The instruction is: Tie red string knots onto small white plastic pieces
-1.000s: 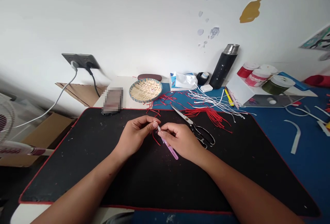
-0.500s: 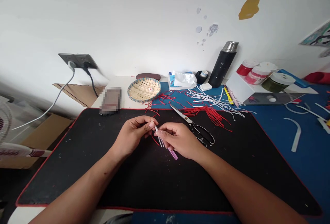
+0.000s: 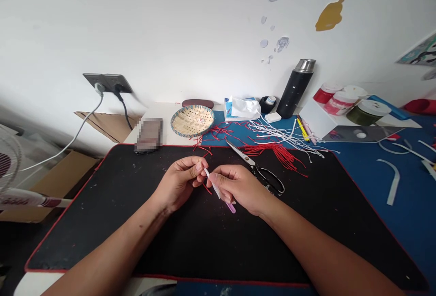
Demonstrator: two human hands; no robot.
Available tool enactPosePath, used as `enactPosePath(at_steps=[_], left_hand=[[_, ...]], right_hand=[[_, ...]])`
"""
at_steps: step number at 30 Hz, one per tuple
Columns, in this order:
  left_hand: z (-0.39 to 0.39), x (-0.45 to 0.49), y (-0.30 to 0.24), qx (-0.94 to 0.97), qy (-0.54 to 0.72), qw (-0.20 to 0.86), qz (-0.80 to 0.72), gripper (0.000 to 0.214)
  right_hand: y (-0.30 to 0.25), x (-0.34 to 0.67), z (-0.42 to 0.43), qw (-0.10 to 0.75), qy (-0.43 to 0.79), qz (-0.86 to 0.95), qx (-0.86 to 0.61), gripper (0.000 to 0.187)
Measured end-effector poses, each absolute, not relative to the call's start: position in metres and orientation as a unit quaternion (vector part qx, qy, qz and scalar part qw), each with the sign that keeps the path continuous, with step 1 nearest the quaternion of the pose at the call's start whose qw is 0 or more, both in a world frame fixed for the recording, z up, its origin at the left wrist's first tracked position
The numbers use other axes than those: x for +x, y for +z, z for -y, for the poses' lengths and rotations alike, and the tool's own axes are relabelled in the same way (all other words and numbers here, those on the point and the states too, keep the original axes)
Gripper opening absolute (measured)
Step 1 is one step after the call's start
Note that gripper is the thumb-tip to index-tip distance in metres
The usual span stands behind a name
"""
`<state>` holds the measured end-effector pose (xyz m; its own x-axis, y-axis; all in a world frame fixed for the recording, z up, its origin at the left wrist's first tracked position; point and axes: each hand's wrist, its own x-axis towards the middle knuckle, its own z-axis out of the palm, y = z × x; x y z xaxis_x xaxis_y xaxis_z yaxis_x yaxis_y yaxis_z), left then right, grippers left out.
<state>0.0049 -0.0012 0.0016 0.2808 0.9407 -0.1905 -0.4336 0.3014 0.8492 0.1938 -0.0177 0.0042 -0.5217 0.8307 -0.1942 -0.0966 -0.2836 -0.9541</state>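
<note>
My two hands meet over the middle of a black mat (image 3: 102,223). My right hand (image 3: 240,188) pinches a slim pink and white tool (image 3: 218,191), its tip pointing up-left toward my left fingertips. My left hand (image 3: 179,181) is closed in a pinch at that tip, holding something too small to name; a short red cord piece (image 3: 206,188) shows just below the fingers. Black-handled scissors (image 3: 259,171) lie on the mat just right of my right hand.
Bundles of red cords (image 3: 281,153) and white cords (image 3: 284,134) lie behind the scissors. A woven basket (image 3: 192,121), tissue pack (image 3: 240,107), black flask (image 3: 295,87) and paint jars (image 3: 350,100) stand along the back. A phone (image 3: 149,134) lies at the mat's far-left corner.
The tool in my right hand has tilted and shifted slightly against my left fingertips. Both hands stay in the same spot.
</note>
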Motion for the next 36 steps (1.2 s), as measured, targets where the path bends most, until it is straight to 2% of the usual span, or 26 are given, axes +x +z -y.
enactPosePath(at_steps=[11,21,30,36], left_hand=[[-0.0037,0.0016,-0.0016,0.359,0.491,0.701,-0.372,0.032],[0.0000,0.0048,0.0025,0.317,0.491,0.725,-0.364,0.034],[-0.0007,0.0018,0.0015,0.361,0.476,0.705,-0.381,0.031],[0.0025,0.0044,0.0035,0.361,0.469,0.708,-0.386,0.032]], right_hand=[[0.0034,0.1937,0.0152,0.318,0.715,0.486,-0.388,0.039],[0.0054,0.1938,0.0162,0.330,0.708,0.499,-0.375,0.041],[0.0026,0.1935,0.0151,0.319,0.697,0.512,-0.388,0.046],[0.0020,0.1931,0.0173,0.322,0.676,0.549,-0.371,0.042]])
